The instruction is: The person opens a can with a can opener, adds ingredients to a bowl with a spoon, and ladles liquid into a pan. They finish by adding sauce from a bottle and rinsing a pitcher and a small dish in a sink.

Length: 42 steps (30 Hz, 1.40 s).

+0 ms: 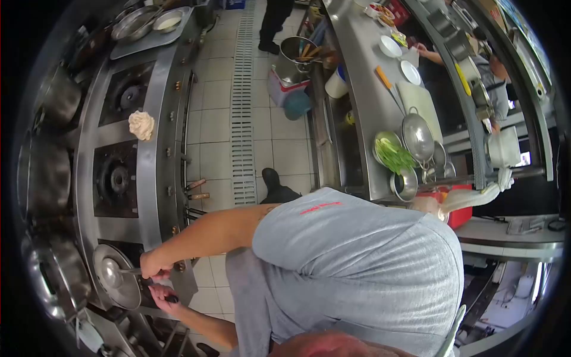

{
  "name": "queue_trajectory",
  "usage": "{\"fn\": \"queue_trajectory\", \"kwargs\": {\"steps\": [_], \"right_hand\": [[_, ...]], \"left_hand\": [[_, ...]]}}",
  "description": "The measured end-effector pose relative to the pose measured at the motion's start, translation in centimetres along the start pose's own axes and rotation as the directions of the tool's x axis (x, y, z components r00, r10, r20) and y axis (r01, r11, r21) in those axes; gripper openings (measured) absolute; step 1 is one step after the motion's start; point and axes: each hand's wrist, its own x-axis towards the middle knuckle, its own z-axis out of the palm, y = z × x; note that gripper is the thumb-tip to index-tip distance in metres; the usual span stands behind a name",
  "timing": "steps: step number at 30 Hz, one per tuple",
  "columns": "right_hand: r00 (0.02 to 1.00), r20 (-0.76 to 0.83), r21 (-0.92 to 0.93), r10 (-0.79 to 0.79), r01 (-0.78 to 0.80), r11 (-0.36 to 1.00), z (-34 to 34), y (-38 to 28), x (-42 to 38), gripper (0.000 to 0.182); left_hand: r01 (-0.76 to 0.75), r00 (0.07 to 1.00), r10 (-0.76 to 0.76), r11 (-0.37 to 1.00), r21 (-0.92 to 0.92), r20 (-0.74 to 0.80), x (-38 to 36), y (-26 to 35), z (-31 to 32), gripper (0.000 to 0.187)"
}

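Observation:
On the stove at lower left sits a round metal wok. A ladle lies with its bowl inside the wok, and its handle runs to my right hand, whose fingers are wrapped round it. Just below, my left hand is closed on the wok's black handle. What the wok contains cannot be made out. A crumpled pale cloth rests on the stove top between two bare burners, away from both hands.
Large metal pots line the stove's back. A tray with bowls is at the far end. Behind me, a steel counter carries green vegetables, a strainer and a knife. Another person's leg stands in the aisle.

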Motion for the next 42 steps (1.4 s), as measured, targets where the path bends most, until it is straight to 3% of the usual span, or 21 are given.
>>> {"fn": "queue_trajectory", "kwargs": {"steps": [2,5,6,8,10,12,13,15,18,19,20,21,24,26,27,30,33,35,39,41,42], "right_hand": [[0.999,0.038,-0.210,-0.039,0.046,0.977,-2.8,-1.5,-4.3,0.022],[0.965,0.121,-0.297,-0.234,0.260,0.919,-8.2,2.7,-8.4,0.023],[0.948,0.164,-0.308,-0.273,0.312,0.899,-10.3,3.8,-10.2,0.022],[0.969,0.115,-0.405,-0.221,0.249,0.880,-13.5,4.2,-18.3,0.020],[0.992,0.117,-0.069,-0.054,0.063,0.996,-16.4,6.3,-21.8,0.022],[0.987,0.136,0.146,-0.087,0.067,0.987,-19.7,8.4,-23.6,0.025],[0.990,0.090,0.141,-0.109,0.095,0.985,-20.7,8.9,-24.8,0.025],[0.986,-0.025,0.139,-0.166,0.168,0.976,-22.8,9.9,-27.5,0.025],[0.922,-0.312,-0.290,-0.230,0.138,0.947,-26.2,12.4,-33.2,0.025],[0.808,-0.454,-0.479,-0.374,0.132,0.868,-27.5,14.5,-34.7,0.024],[0.654,-0.553,-0.632,-0.517,0.075,0.771,-29.7,17.7,-36.3,0.023],[0.483,-0.579,-0.760,-0.656,-0.028,0.650,-30.9,20.0,-37.3,0.022],[0.428,-0.586,-0.765,-0.688,-0.014,0.643,-34.8,22.9,-40.7,0.021],[0.601,-0.710,-0.322,-0.367,0.186,0.928,-34.9,19.6,-45.7,0.022],[0.700,-0.684,-0.048,-0.207,0.240,0.970,-35.2,18.6,-47.5,0.023],[0.624,-0.780,0.325,-0.053,0.475,0.818,-36.3,20.0,-49.8,0.026],[0.410,-0.908,0.373,0.082,0.707,0.601,-38.6,19.3,-54.4,0.025],[0.267,-0.960,0.278,0.084,0.875,0.398,-41.4,20.0,-58.0,0.022],[0.090,-0.976,0.135,0.199,0.965,0.227,-47.3,23.4,-65.5,0.014],[0.073,-0.978,0.147,0.196,0.907,0.396,-48.4,25.0,-68.6,0.010],[-0.055,-0.928,0.134,0.368,0.874,0.468,-47.2,23.3,-68.4,0.014]], "left_hand": [[-0.024,0.999,0.030,0.981,0.193,-0.029,-0.9,-0.1,0.5,0.035],[-0.037,0.968,0.148,0.886,0.462,-0.204,-4.4,-5.4,6.9,0.036],[-0.059,0.975,0.162,0.850,0.524,-0.152,-5.3,-6.7,8.5,0.029],[-0.062,0.977,0.181,0.745,0.664,-0.112,-5.3,-8.4,10.6,0.023],[-0.047,0.962,0.241,0.616,0.787,-0.131,-4.6,-10.3,13.6,0.016],[0.028,0.954,0.250,0.481,0.876,-0.168,-2.6,-12.1,17.1,0.017],[0.068,0.944,0.269,0.409,0.910,-0.191,-2.0,-12.8,18.7,0.017],[0.018,0.969,0.228,0.316,0.949,-0.094,0.6,-14.4,20.6,0.017],[0.049,0.962,0.260,0.116,0.992,-0.078,3.2,-16.8,24.6,0.018],[0.075,0.954,0.287,0.049,0.996,-0.086,3.8,-17.8,25.8,0.018],[-0.041,0.953,0.293,-0.107,0.993,0.071,6.6,-17.9,23.9,0.019],[-0.047,0.956,0.283,-0.109,0.993,0.076,7.1,-18.3,24.4,0.018],[-0.044,0.970,0.235,-0.062,0.997,0.057,8.7,-20.3,27.5,0.016],[-0.003,0.985,0.173,0.031,1.000,-0.002,9.1,-21.9,30.3,0.015],[0.004,0.988,0.152,0.086,0.996,-0.017,9.6,-22.6,30.9,0.014],[0.032,0.994,0.095,0.235,0.971,-0.056,10.9,-24.2,32.2,0.012],[0.050,0.997,0.040,0.330,0.943,-0.066,11.6,-26.0,34.1,0.012],[0.057,0.998,-0.010,0.373,0.926,-0.058,12.3,-27.0,35.3,0.013],[0.075,0.997,-0.032,0.411,0.908,-0.068,13.9,-27.9,35.9,0.017],[0.074,0.997,-0.016,0.398,0.914,-0.073,14.3,-27.8,36.0,0.022],[0.102,0.995,-0.030,0.410,0.907,-0.098,15.0,-27.6,34.8,0.025]]}}
